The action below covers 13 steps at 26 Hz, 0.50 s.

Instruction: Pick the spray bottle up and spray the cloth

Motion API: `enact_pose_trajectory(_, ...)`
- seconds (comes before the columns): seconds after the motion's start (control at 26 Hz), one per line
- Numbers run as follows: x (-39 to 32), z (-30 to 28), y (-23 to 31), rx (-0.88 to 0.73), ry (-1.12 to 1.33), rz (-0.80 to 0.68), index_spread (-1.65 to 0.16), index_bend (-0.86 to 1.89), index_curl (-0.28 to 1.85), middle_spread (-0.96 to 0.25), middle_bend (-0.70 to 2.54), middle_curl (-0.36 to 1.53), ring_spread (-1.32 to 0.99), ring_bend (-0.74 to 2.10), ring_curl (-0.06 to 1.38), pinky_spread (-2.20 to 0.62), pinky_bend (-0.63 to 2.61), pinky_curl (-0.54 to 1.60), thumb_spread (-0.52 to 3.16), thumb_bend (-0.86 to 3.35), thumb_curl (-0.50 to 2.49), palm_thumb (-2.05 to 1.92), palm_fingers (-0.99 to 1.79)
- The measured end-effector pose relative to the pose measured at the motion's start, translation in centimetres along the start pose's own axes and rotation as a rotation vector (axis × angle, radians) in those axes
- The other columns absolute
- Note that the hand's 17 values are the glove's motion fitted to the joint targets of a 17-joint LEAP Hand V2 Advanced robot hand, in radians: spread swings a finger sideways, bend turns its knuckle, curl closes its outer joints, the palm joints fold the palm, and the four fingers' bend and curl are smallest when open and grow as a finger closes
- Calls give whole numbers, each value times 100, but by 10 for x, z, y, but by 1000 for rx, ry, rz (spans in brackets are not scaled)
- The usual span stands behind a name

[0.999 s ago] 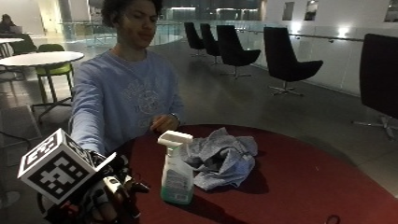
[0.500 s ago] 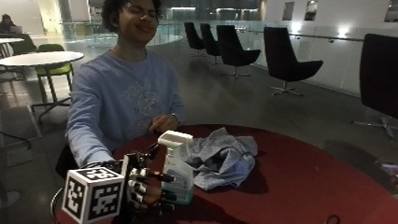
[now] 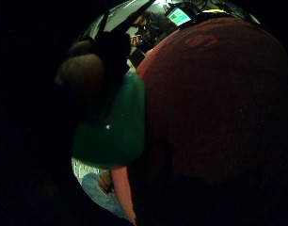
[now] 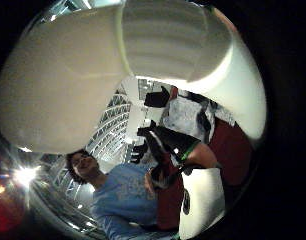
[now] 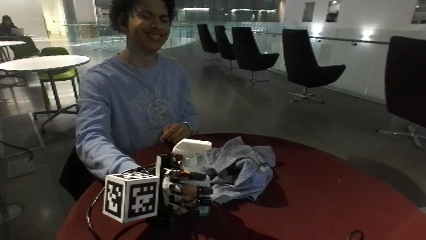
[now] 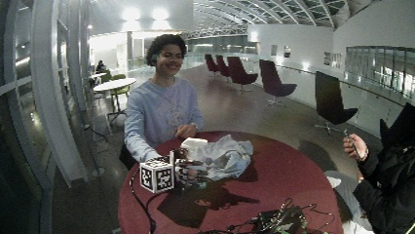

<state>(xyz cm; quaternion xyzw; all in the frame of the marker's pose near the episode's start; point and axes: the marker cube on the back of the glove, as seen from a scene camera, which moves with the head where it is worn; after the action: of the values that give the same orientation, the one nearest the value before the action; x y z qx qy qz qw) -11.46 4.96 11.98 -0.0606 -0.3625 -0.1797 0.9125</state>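
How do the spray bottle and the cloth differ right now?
The spray bottle stands upright; the cloth lies crumpled in a heap. The gloved right hand grips the spray bottle, while nothing holds the cloth. The bottle has a white head; the cloth looks pale blue-grey. Both sit side by side on the red table.

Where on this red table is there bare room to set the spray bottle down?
Bare red table lies beyond the cloth, toward the far rim. It is crowded where the gloved right hand grips the spray bottle against the cloth; cables clutter the near edge.
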Motion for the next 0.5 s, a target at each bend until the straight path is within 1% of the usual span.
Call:
enact_pose_trajectory(0.08, 3, 2, -3, 67, 23, 10, -36, 6, 24, -2, 22, 35, 1, 41, 30, 25, 30, 32, 100, 8, 31, 62, 74)
enact_pose_trajectory(0.15, 6, 3, -5, 121, 31, 20, -34, 9, 24, -3, 22, 35, -1, 47, 32, 23, 31, 32, 98, 13, 34, 73, 87)
enact_pose_trajectory(0.27, 8, 5, -7, 169, 38, 24, -32, 11, 24, -5, 24, 36, -5, 50, 33, 20, 31, 32, 96, 14, 37, 81, 97)
enact_pose_trajectory(0.5, 8, 5, -7, 200, 61, 7, -30, 10, 25, -7, 26, 39, -9, 51, 36, 15, 31, 35, 92, 12, 41, 88, 102)
